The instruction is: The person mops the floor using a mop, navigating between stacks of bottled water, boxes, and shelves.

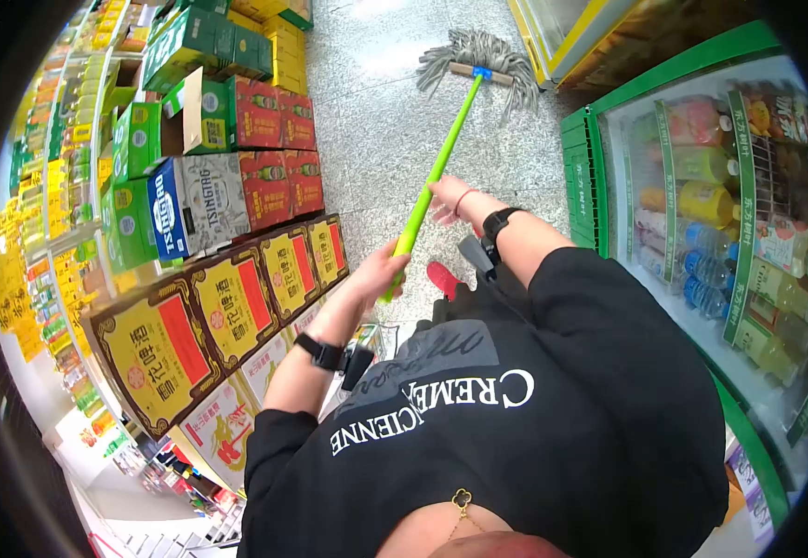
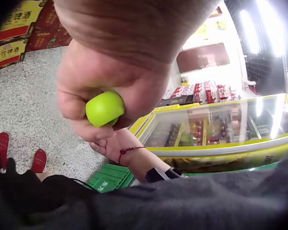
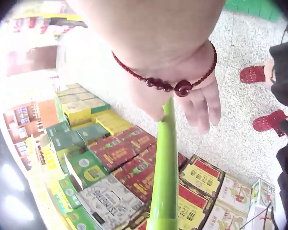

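A mop with a grey string head point(image 1: 506, 67) lies against the floor at the top of the head view. Its bright green handle point(image 1: 441, 158) slants down toward the person. The left hand point(image 1: 378, 276) grips the handle near its lower end; in the left wrist view, the fingers of this hand point(image 2: 110, 86) curl round it just behind the rounded green end cap point(image 2: 104, 109). Farther up the handle is the right hand point(image 1: 450, 200). In the right wrist view, the right hand point(image 3: 175, 91) has its thumb side against the handle point(image 3: 165, 167), its other fingers extended and off it.
Stacked beer cartons point(image 1: 227, 307) line the left side. A green-framed drinks fridge point(image 1: 593, 186) stands at the right, with a yellow-edged freezer point(image 1: 562, 46) beyond it. Speckled floor point(image 1: 367, 121) runs between them. The person's red shoe point(image 1: 443, 277) shows below the handle.
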A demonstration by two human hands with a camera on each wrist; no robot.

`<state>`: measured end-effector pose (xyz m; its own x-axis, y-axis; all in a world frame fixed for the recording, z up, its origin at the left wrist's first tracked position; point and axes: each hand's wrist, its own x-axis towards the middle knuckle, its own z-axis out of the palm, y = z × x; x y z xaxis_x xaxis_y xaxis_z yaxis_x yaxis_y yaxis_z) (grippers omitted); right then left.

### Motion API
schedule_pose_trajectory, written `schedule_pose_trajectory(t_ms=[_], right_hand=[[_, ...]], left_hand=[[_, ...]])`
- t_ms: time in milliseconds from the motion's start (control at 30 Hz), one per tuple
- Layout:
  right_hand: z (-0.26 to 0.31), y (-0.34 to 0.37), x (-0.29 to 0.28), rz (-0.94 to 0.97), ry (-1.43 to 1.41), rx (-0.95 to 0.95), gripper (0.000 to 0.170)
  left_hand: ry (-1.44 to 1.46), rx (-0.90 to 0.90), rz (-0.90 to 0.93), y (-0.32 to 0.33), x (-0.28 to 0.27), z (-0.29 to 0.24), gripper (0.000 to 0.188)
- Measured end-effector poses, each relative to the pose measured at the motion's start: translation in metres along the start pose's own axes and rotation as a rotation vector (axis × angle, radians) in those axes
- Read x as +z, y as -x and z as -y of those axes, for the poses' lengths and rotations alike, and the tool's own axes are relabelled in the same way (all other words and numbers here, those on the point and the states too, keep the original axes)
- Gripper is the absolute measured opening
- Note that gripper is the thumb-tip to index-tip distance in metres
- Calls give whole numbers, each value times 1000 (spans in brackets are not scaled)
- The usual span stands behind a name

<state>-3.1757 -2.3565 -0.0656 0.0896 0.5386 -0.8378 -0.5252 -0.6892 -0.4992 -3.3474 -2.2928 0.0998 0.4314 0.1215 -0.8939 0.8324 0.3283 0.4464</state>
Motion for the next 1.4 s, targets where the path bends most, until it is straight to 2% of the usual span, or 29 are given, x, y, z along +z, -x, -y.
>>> schedule_pose_trajectory(t_ms=[100,233,400,467,533,600,667,733,800,867,900,1033,1100,1133,1233,1300,1333,1400], right_hand=[[40,-18,-48,-96,42,-64,33],[84,-12,-96,-194,117,-96,33],[91,-20,-110,-175,43,-77,32],[80,-25,-101,-141,-6,-47,33],[60,-31,-87,-195,-19,-114,36],[44,-27,-74,-187,-40,-117,38],[25,-13,-51,-219,62,-75,27],[1,-2,-29,-204,152,-74,28],[-26,11,-1,-168,338,-78,26],[-59,6,29,-131,661,-47,27],[-72,5,46,-23,814,21,32],[-132,60,116,125,723,81,38],[-155,80,147,282,666,190,41],[-172,84,161,283,669,189,41],[-210,99,191,513,622,221,46],[-231,111,206,539,585,250,46],[-240,115,213,567,547,276,47],[-250,123,222,598,543,285,49]], left_hand=[[-55,55,-16,-50,11,-48,29],[-67,73,-38,-75,28,-107,31],[-48,90,-43,-88,45,-115,28],[-128,91,-67,-88,50,-107,29],[-102,102,-79,-88,51,-89,29],[-103,133,-59,-83,50,-66,29],[-122,77,-57,-72,45,-39,31],[-157,71,-40,-46,42,-12,33],[-144,60,-48,-23,34,28,34],[-158,33,-21,3,26,75,34],[-136,17,-3,10,19,107,36],[-122,81,-59,71,8,209,40],[-156,21,-16,109,0,252,46],[-154,22,-18,127,-2,272,46],[-253,-24,-45,167,-12,319,43],[-250,6,-24,185,-16,353,56],[-252,0,-21,190,-19,375,56],[-415,227,-42,180,-32,433,58]])
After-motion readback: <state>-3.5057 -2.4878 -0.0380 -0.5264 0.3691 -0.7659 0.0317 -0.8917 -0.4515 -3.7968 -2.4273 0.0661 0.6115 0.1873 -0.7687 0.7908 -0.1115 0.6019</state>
